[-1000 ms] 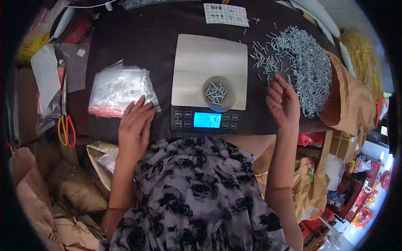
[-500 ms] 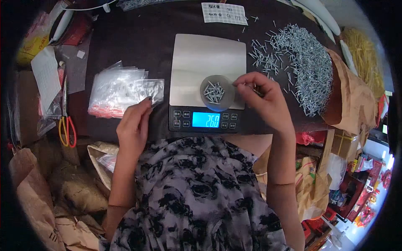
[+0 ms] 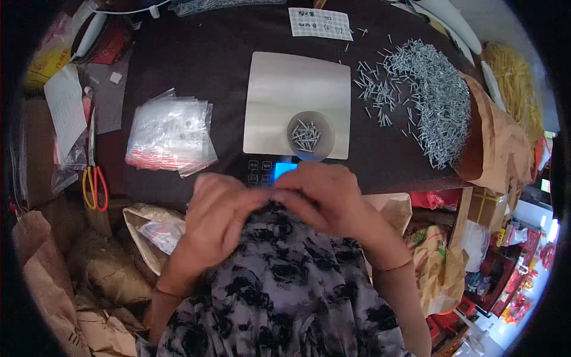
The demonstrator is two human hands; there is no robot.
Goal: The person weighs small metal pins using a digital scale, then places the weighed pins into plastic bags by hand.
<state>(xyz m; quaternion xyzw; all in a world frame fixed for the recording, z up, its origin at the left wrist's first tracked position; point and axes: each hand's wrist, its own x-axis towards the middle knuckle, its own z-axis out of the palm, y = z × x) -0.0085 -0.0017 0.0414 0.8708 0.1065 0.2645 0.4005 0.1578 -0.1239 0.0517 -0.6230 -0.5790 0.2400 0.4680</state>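
Note:
My left hand (image 3: 217, 217) and my right hand (image 3: 318, 196) meet at the fingertips before the digital scale (image 3: 297, 83), over the patterned clothing. Both are closed and slightly blurred. A small clear plastic bag was under my left fingertips a moment ago and is gone from the stack's side; between the fingers now it is hidden. My right fingers curl inward, their contents out of sight. On the scale's plate sits a round translucent cup (image 3: 326, 143) holding silver screws (image 3: 306, 135). My right hand covers part of the lit display (image 3: 284, 172).
Left of the scale lies a stack of clear bags with red edges (image 3: 169, 134). Scissors (image 3: 95, 178) lie farther left. A large heap of screws (image 3: 440, 101) spills from a brown paper bag (image 3: 499, 143) at right. A handwritten label sheet (image 3: 321, 24) lies behind the scale.
Both hands have come together in front of the scale: the left from the bag stack, the right from beside the cup. The bag jutting from the stack's right has left its place.

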